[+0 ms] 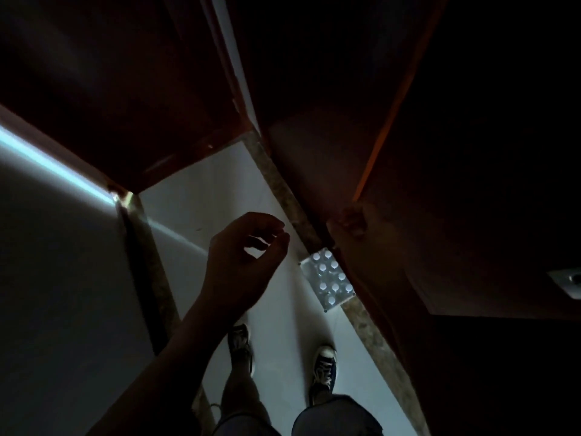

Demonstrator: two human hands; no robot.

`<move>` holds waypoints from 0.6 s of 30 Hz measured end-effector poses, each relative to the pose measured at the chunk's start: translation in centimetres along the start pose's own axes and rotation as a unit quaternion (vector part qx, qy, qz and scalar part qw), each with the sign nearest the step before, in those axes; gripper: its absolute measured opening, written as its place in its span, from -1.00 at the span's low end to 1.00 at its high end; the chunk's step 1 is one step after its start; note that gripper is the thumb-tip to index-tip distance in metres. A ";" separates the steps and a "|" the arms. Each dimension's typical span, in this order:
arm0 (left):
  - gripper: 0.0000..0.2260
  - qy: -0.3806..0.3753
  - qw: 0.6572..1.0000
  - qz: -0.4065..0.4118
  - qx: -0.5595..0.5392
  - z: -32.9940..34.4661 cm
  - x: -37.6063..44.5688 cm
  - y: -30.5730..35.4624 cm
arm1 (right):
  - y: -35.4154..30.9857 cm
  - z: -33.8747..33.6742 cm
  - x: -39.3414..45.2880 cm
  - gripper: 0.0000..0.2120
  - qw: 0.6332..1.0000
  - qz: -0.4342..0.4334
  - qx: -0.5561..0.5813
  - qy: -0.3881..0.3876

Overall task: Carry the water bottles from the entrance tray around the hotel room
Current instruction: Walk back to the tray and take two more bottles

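The dim entrance is mostly dark wooden panels: a wide brown door or wall panel [119, 89] fills the view from nine to twelve o'clock, and a second dark wooden panel [440, 152] takes up the side from twelve to four o'clock. Between them a pale floor [201, 196] runs from the centre down toward six o'clock, edged by a speckled stone strip [283, 184] along its right side. A thin band of bluish light [47, 158] crosses the grey wall at nine o'clock. The person's left forearm rises from seven o'clock, and the left hand [242, 262] hangs over the floor at the centre, fingers loosely curled with thumb and fingertips close together, holding nothing that can be seen. The right hand is out of sight. Two legs in shorts stand at six o'clock, with a left sneaker [240, 344] and a right sneaker [323, 368] on the floor. The pack of water bottles [328, 280], white caps showing through clear wrap, sits on the floor just right of centre at about four o'clock from the hand, tight against the stone strip and apart from the hand. A small pale fitting [566, 278] shows at three o'clock.
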State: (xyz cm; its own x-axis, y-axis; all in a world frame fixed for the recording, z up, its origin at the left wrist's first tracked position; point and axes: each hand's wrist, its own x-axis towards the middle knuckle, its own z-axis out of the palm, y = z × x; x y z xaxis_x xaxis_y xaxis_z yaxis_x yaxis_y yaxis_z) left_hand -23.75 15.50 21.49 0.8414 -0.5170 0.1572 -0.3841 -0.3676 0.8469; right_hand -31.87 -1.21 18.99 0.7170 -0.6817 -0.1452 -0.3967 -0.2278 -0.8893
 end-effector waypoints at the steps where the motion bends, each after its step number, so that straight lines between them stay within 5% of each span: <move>1: -0.92 -0.017 1.000 -0.001 -0.003 1.0 1.2 -0.8 | 0.9 0.1 0.8 -0.83 1.000 0.002 -0.008 0.028; 10: -0.89 -0.207 0.975 0.002 -0.075 10.3 10.1 -9.7 | 9.3 2.7 4.3 -0.80 0.976 0.119 0.036 0.178; 18: -0.79 -0.360 0.930 0.049 -0.047 20.6 11.7 -24.0 | 22.5 11.0 6.0 -0.82 0.927 0.206 0.119 0.292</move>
State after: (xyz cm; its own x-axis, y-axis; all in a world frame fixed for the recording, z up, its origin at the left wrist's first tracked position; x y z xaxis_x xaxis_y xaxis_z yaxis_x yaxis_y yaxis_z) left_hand -12.53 2.38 -7.43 0.3177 -0.9410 -0.1164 -0.3821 -0.2395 0.8925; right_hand -30.15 -2.76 -6.71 0.0735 -0.9526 -0.2951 -0.3807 0.2467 -0.8912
